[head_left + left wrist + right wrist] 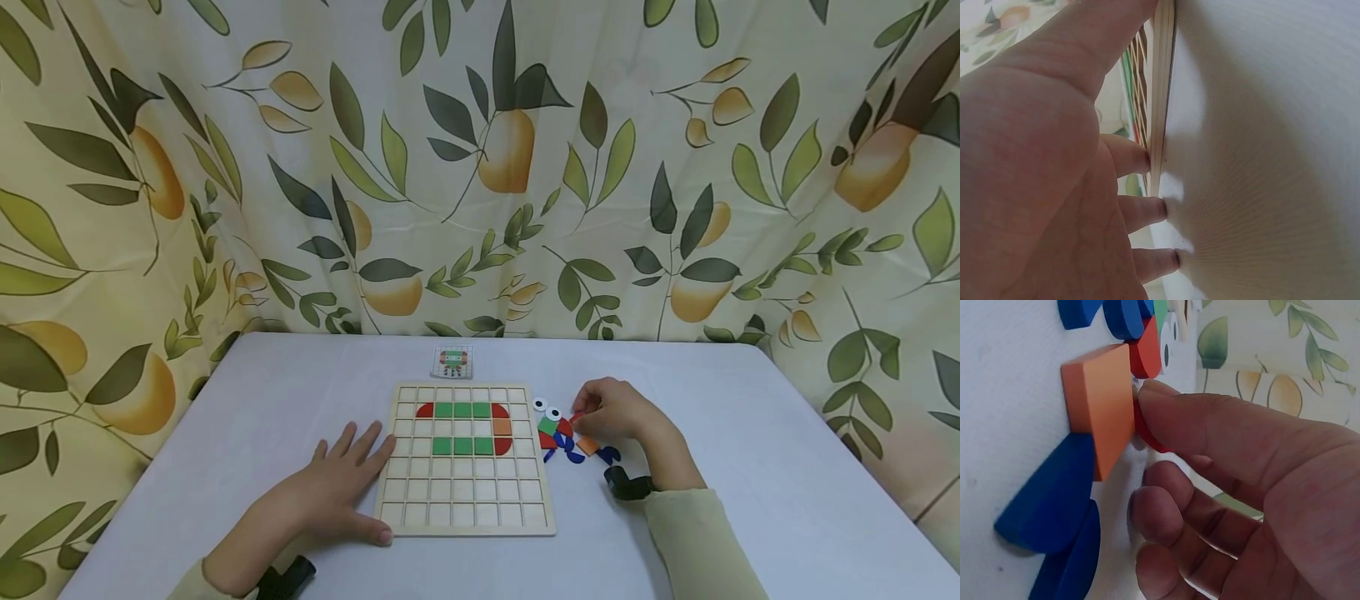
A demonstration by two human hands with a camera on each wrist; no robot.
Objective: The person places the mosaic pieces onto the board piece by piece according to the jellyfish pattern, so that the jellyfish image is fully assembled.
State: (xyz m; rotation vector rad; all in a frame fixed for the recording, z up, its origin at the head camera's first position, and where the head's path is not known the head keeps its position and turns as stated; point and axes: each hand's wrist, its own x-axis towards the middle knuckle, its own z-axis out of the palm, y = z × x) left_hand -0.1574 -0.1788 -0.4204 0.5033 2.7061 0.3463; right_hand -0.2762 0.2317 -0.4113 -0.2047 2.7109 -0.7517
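A wooden grid board (465,492) lies flat on the table, with green squares (462,447), red rounded corner pieces (501,447) and an orange square (501,427) in its upper cells. Fingers spread, my left hand (337,487) rests at the board's left edge; its thumb lies by the lower left corner. To the right of the board, my right hand (618,410) pinches a red piece (1149,432) between thumb and fingers, low over the loose pieces. Much of that red piece is hidden by the thumb. Beside it stand an orange block (1107,403) and blue curved blocks (1054,497).
Several loose pieces lie right of the board, among them white discs with dark centres (553,413), a green piece (547,426) and blue pieces (575,457). A small picture card (452,362) sits behind the board. A patterned curtain (465,233) hangs behind the white table (300,375).
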